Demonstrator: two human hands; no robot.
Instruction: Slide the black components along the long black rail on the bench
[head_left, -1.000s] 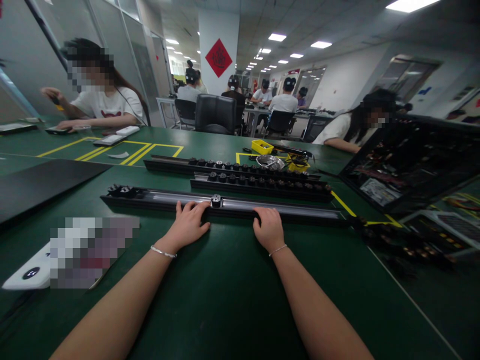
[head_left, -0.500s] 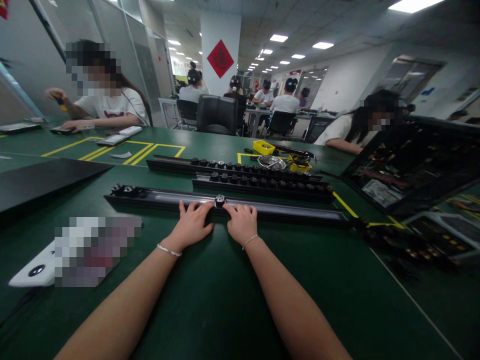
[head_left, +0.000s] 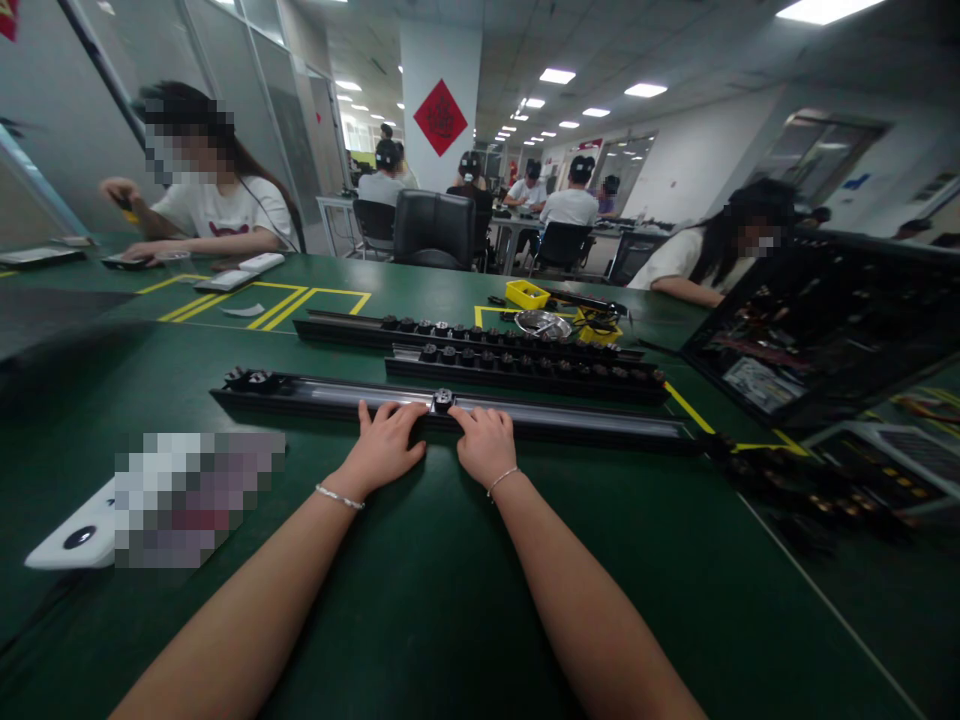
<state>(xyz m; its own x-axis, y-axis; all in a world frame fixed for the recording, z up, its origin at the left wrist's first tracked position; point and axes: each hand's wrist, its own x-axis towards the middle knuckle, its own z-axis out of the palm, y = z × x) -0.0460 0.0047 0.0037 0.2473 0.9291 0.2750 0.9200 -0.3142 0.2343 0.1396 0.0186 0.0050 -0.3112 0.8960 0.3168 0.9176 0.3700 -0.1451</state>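
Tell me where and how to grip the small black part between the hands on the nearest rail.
Probably by its left and right sides, from above: the small black part stands up from the nearest rail, well apart from the black parts at the rail's left end.

L forearm [head_left: 251,590] & R forearm [head_left: 596,580]: both bare as far as they show, smooth, tapering twd wrists. L hand [head_left: 385,447] & R hand [head_left: 486,445] bare too, fingers slim. Jewelry = 1 pc per wrist. L bracelet [head_left: 340,496]: silver-white, the thicker of the 2, w/ twisted, rope-like look & a few brighter spots. R bracelet [head_left: 501,481]: also silver-toned, much thinner, like a fine chain, w/ tiny bit hanging on thumb side. Links, clasps & any engraving too small to tell; nail detail ditto.
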